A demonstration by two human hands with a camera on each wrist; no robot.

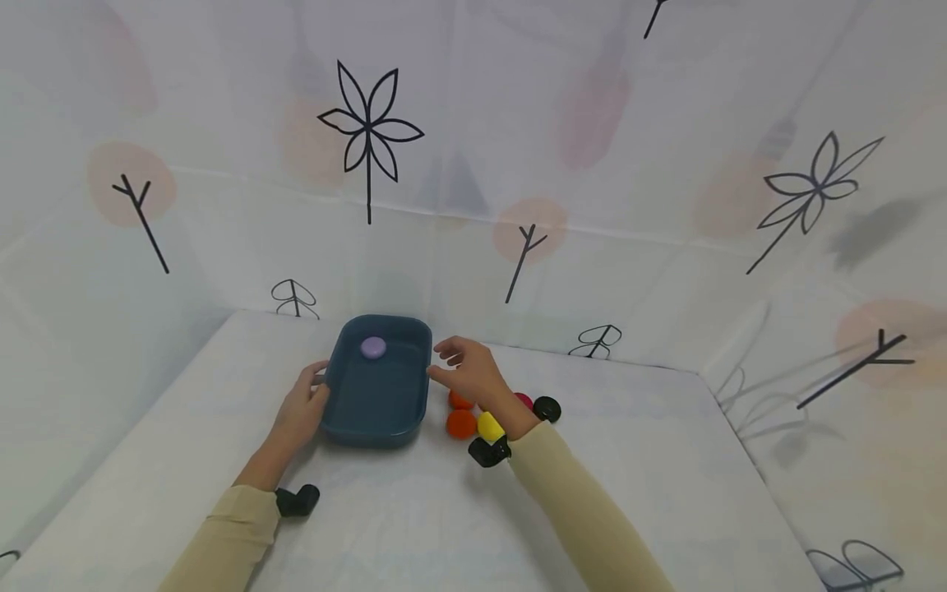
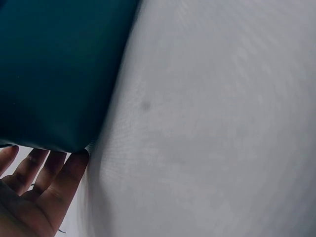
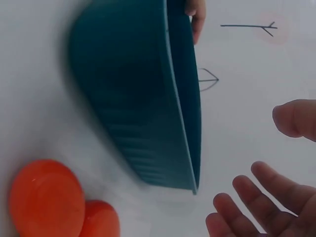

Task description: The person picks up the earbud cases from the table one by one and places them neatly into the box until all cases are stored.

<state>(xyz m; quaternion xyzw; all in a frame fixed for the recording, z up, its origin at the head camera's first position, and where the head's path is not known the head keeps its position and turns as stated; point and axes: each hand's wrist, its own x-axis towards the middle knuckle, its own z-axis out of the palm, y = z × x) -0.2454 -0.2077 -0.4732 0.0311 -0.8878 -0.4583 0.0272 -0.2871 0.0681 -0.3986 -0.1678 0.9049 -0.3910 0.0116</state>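
Note:
A dark teal rectangular tub [image 1: 377, 395] stands on the white-covered table, with one round purple piece [image 1: 373, 348] inside near its far end. My left hand [image 1: 299, 409] is at the tub's left side. In the left wrist view its fairly straight fingers [image 2: 66, 185] touch the outer wall. My right hand [image 1: 473, 374] hovers just right of the tub's right rim. Its thumb and fingers [image 3: 266, 197] are spread apart and hold nothing. Below it lie two glossy round orange pieces [image 3: 47, 200], beside a yellow piece [image 1: 490, 426].
A pink piece [image 1: 524, 400], partly hidden by the right wrist, and a black round piece [image 1: 547, 409] lie right of the yellow one. A printed white cloth [image 1: 444, 164] rises behind the table and at its sides. Black wrist devices [image 1: 297, 501] sit on both wrists.

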